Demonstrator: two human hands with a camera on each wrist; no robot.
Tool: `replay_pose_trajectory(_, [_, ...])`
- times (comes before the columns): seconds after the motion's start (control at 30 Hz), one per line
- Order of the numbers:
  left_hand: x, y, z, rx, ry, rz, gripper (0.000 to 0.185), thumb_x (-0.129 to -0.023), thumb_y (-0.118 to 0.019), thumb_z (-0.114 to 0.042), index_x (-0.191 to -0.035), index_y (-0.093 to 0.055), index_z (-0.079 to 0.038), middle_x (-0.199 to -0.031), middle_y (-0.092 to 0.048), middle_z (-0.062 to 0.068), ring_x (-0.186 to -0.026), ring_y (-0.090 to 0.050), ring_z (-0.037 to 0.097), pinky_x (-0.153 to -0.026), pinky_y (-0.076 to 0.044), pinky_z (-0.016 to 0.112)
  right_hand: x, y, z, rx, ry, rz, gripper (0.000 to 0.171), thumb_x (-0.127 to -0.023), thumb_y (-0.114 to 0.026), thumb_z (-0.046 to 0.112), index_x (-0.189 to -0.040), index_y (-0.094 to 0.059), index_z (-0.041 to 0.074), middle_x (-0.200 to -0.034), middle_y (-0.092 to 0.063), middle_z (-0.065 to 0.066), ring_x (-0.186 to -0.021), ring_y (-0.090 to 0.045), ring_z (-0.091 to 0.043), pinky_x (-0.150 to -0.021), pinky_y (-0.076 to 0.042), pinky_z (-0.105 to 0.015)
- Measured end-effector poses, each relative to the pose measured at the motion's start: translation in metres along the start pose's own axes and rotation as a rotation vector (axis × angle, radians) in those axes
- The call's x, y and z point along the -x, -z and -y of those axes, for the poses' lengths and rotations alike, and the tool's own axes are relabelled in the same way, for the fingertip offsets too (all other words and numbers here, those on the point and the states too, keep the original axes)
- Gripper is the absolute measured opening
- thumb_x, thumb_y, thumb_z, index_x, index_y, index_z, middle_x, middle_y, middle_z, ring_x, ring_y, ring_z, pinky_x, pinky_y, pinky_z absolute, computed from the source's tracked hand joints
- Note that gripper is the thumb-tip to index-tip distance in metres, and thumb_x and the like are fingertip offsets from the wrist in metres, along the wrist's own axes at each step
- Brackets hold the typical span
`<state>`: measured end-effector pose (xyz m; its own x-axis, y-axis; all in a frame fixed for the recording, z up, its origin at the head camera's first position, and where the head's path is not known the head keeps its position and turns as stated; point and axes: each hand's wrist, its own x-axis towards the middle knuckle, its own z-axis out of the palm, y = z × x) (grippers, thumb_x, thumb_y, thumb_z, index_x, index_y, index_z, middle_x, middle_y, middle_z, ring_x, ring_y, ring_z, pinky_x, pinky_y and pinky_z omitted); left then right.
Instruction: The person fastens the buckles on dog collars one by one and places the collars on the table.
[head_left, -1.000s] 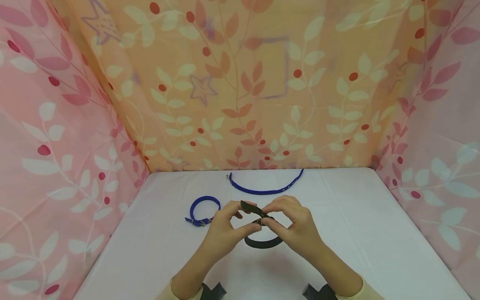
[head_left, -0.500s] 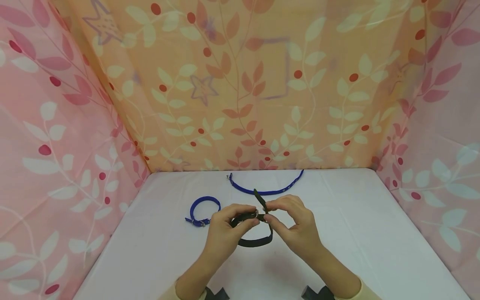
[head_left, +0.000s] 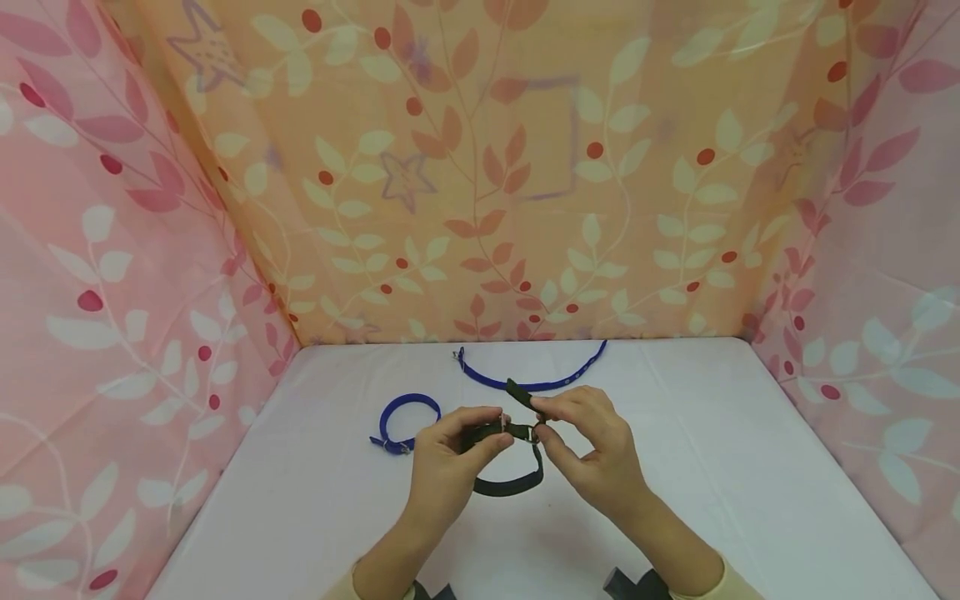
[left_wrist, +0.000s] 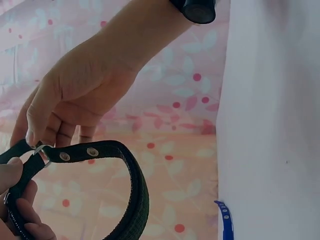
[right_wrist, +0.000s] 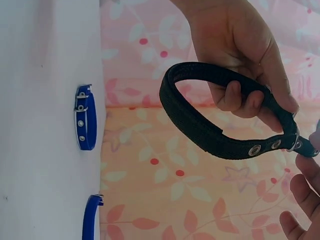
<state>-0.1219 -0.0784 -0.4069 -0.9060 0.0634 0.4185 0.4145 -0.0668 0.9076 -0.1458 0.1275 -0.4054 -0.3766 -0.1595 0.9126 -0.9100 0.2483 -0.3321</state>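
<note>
Black collar [head_left: 510, 483], lower centre: pinched at its buckle by left hand [head_left: 448, 468] and right hand [head_left: 592, 454], above bare white table [head_left: 720, 467]. Buckled blue collar [head_left: 408, 419] is set left; open blue collar [head_left: 528, 375] behind, by the patterned curtain [head_left: 487, 183].

Buckled collar [head_left: 408, 422] left-front of open collar [head_left: 529, 379], on table [head_left: 750, 467].

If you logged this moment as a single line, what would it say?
left hand: pinches black collar at buckle | right hand: pinches strap end | collar: looped, held above white table | two blue collars lying behind
</note>
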Motion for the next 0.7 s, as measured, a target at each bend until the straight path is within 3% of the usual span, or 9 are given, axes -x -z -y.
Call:
replay_pose_trajectory(0.47, [-0.0020, 0.0041, -0.0027, 0.013, 0.042, -0.047, 0.029, -0.082, -0.085, -0.008, -0.110, -0.077, -0.007, -0.104, -0.077, 0.010, -0.093, -0.074, 0.020, -0.082, -0.061, 0.030, -0.0003, 0.0020, -0.0021, -0.010, 0.009, 0.024, 0.035, -0.075, -0.074, -0.008, -0.106, -0.077, 0.007, -0.095, -0.070, -0.005, -0.091, -0.062, -0.018, -0.083, -0.051, -0.016])
replay_pose_trajectory(0.7, [-0.0017, 0.0058, -0.0044, 0.030, 0.031, -0.033, 0.028, -0.083, -0.084, -0.007, -0.110, -0.077, -0.006, -0.104, -0.077, 0.013, -0.095, -0.074, 0.022, -0.085, -0.061, 0.031, -0.0017, 0.0051, -0.0024, 0.040, -0.023, 0.098, 0.034, -0.076, -0.073, -0.008, -0.103, -0.078, 0.013, -0.097, -0.070, 0.001, -0.094, -0.062, -0.017, -0.087, -0.049, -0.018])
